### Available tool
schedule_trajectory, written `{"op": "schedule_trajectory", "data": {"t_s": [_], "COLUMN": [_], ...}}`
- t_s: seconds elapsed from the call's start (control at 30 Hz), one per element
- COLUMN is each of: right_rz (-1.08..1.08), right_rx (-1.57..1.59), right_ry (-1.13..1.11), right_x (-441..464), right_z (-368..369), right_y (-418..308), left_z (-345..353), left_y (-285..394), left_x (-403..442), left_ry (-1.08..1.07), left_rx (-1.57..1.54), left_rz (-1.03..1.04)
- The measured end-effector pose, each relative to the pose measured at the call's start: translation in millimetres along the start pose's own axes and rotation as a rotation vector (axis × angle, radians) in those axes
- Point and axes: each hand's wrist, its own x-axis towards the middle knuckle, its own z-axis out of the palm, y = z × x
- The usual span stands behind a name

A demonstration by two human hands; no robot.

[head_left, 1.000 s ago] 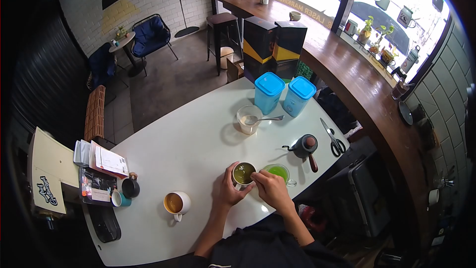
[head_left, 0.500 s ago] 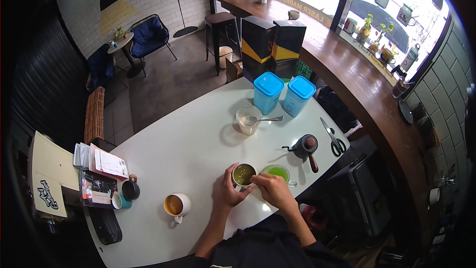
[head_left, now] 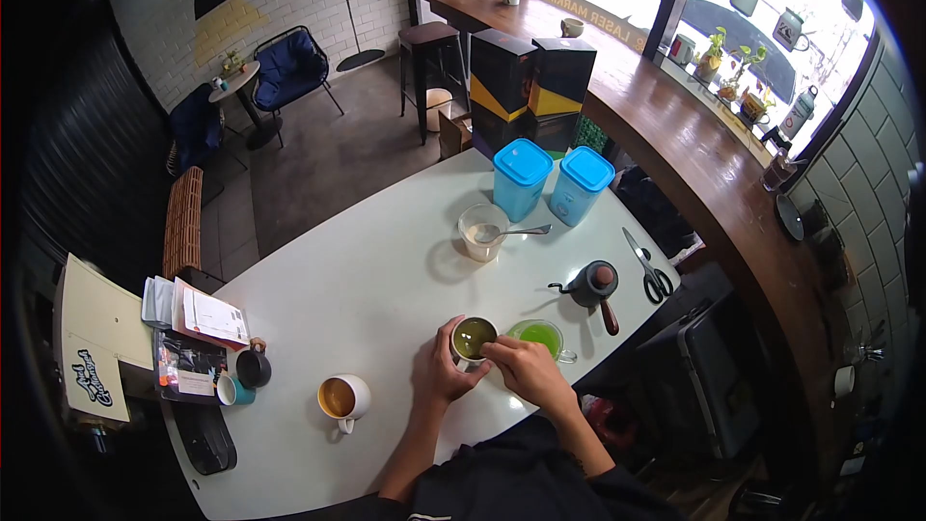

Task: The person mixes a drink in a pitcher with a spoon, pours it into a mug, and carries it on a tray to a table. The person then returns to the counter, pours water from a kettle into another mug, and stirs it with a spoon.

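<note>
My left hand (head_left: 449,371) wraps around a cup of dark green liquid (head_left: 473,339) near the table's front edge. Over the cup's right rim, the fingers of my right hand (head_left: 529,369) are pinched together; whatever they hold is hidden. Just behind that hand stands a clear glass cup (head_left: 540,332) with bright green liquid. To the left, a white mug (head_left: 355,399) contains brown coffee-like liquid. Farther back sit a clear plastic tub (head_left: 479,243) with a metal spoon (head_left: 521,232) in it, and a dark hand-cranked pot (head_left: 590,284) with a wooden handle.
Two blue-lidded containers (head_left: 523,183) stand at the back of the white table (head_left: 328,314), before black and yellow boxes (head_left: 502,87). Scissors (head_left: 652,270) lie at the right edge. A dark cup (head_left: 254,369) and a teal cup (head_left: 232,390) stand left. A wooden counter (head_left: 666,116) curves behind.
My right hand has shifted slightly left at the cup's rim. The left hand still holds the cup in about the same spot, and the surface pattern on the liquid differs.
</note>
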Motion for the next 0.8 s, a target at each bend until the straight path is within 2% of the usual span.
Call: {"op": "schedule_trajectory", "data": {"t_s": [0.1,0.17,0.3,0.37,0.43,0.53,0.6,0.7,0.8], "right_rz": [0.065,0.086,0.049,0.04,0.023,0.061,0.102,0.088,0.04], "right_rx": [-0.074,-0.09,-0.039,-0.01,-0.009,-0.075,-0.101,-0.049,0.031], "right_ry": [0.033,0.158,0.17,0.053,0.03,0.042,0.161,0.21,0.163], "right_x": [0.7,3.7,5.6,4.6,3.1,2.2,3.2,7.3,8.0], "right_z": [-2.7,2.7,13.2,12.2,6.0,0.1,3.0,9.9,15.2], "right_y": [2.9,7.1,3.9,1.1,0.2,3.2,9.8,6.9,8.1], "left_z": [-0.1,-0.3,-3.0,-1.8,-2.0,-1.0,1.4,1.4,-0.4], "left_y": [6.4,5.4,8.0,6.9,6.3,5.7,2.7,1.5,3.2], "left_x": [0.1,0.6,0.1,0.3,0.5,0.0,0.3,0.5,1.0], "left_ry": [0.001,0.006,-0.024,-0.014,-0.001,0.005,0.024,0.032,0.016], "left_rx": [0.01,0.015,0.028,0.013,0.001,0.042,0.014,0.008,-0.003], "left_rz": [-0.038,-0.024,-0.076,-0.056,-0.038,-0.019,-0.001,0.026,0.019]}}
